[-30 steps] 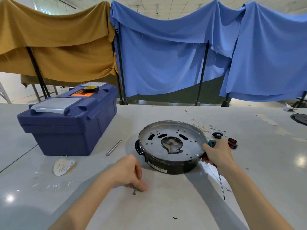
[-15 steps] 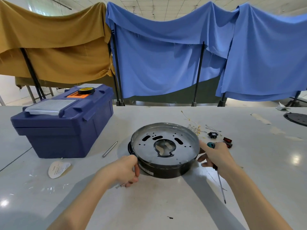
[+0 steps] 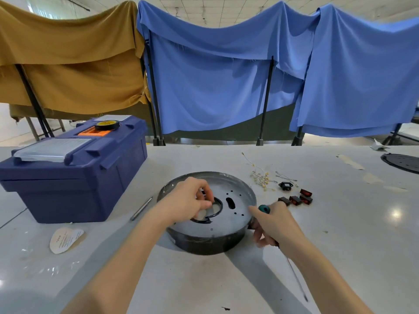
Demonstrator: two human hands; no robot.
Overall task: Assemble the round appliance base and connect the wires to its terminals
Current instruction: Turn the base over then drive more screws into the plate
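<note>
The base lies under left grip, pinched, contents unclear; right grip clenches screwdriver at its rim.

- Left hand reaches forward, palm down, fingertips pinched together — whatever they hold is hidden.
- Right hand — fingers curled round a screwdriver, forearm stretched forward.

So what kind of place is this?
Probably a workshop or training room: a big white worktable holds a blue toolbox, loose wires and small switches, and cloth sheets hang on stands behind it.
</note>
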